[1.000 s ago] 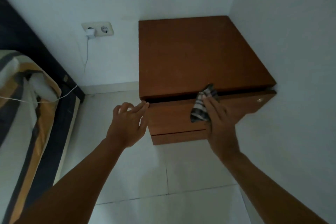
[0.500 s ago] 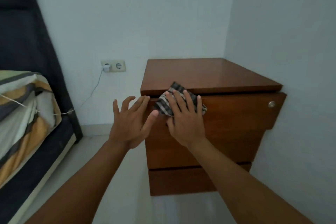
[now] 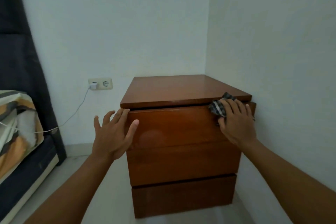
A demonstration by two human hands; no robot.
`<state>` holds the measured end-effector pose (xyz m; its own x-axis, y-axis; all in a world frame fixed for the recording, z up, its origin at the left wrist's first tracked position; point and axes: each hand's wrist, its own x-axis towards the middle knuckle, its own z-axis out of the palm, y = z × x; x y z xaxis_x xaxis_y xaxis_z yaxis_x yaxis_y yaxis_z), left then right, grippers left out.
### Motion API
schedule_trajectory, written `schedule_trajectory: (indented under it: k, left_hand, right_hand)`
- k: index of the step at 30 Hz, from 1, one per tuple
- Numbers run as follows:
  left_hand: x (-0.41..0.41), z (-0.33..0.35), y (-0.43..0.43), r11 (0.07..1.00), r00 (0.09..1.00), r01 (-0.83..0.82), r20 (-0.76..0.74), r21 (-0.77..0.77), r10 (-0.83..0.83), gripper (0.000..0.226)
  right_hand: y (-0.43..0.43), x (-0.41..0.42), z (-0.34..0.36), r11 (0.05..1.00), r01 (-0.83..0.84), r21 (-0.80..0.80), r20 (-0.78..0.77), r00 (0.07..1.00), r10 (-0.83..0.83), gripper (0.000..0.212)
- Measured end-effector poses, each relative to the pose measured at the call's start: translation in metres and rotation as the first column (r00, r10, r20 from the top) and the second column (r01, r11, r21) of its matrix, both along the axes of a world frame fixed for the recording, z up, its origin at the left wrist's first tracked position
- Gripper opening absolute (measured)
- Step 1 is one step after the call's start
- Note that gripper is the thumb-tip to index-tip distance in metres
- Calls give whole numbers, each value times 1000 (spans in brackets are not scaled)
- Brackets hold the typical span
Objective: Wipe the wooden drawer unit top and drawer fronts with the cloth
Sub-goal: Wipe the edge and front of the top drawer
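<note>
The wooden drawer unit (image 3: 181, 160) stands in the room's corner, with a flat top (image 3: 181, 89) and three drawer fronts. My right hand (image 3: 236, 123) presses a dark checked cloth (image 3: 219, 108) flat against the top drawer front (image 3: 172, 125) at its upper right end, just below the top's edge. The hand covers much of the cloth. My left hand (image 3: 112, 134) is spread open, its fingers resting on the top drawer's left edge. The top drawer stands slightly out from the unit.
White walls close in behind and right of the unit. A double wall socket (image 3: 100, 84) with a plugged charger and white cable (image 3: 76, 112) sits left of it. A bed (image 3: 20, 142) with striped bedding and a dark headboard fills the left side. Pale floor tiles (image 3: 101, 178) lie below.
My right hand has slid the cloth from the top drawer's left end to its right end. The camera has dropped lower and moved closer. My left hand stays at the drawer's left edge.
</note>
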<state>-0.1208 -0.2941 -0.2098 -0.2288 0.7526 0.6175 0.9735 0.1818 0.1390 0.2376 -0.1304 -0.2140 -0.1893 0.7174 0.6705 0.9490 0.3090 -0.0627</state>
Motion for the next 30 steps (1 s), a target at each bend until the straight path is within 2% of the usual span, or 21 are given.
schedule_trajectory:
  k: [3,5,6,8,10,11,13,15,18,19,21,26,30]
  left_hand:
    - [1,-4,1,1000,1000,-12,9,14,12,82]
    - [2,-4,1,1000,1000,-10,14,19,9,82]
    - [2,-3,0,1000,1000,-5,10,20,5,81]
    - [0,-2,-1,1000,1000,7,7,11,-7,79]
    - [-1,-2,-2,1000,1000,17,20,20,-17,77]
    - [-1,-2,-2,999,999,21,28,28,-22,75]
    - [-2,-3,0,999,999,28,41,37,-30,73]
    - [-3,-6,2,999,999,33,40,42,-34,71]
    - [-5,-8,2,996,998,46,47,71,-50,71]
    - [-6,-8,2,996,997,48,50,80,-52,73]
    - [-5,-8,2,995,998,44,44,87,-48,74]
    - [0,-14,6,992,997,44,64,114,-51,71]
    - [3,-15,7,991,997,37,62,129,-45,73]
  right_hand:
    - [24,37,-5,998,60,18,3,998,-60,63]
    - [36,57,-7,999,47,-5,37,998,-47,63]
    - [40,61,-5,999,44,-12,5,999,-44,60]
    - [33,50,1,1000,15,15,-225,974,-11,54]
    - [15,24,1,991,-30,128,-519,850,93,53]
    - [0,6,-4,978,-53,200,-580,799,161,53]
    - [-34,-44,-25,943,-128,308,-525,803,281,57]
    - [-67,-105,-47,913,-270,307,-411,827,383,58]
    - [-100,-199,-77,878,-453,157,-132,871,473,62]
    - [-103,-221,-87,876,-472,102,-46,877,478,64]
    - [-100,-244,-104,890,-454,53,26,891,453,65]
    - [-69,-210,-118,917,-396,49,46,918,394,73]
    - [-32,-140,-120,966,-253,61,13,968,252,75]
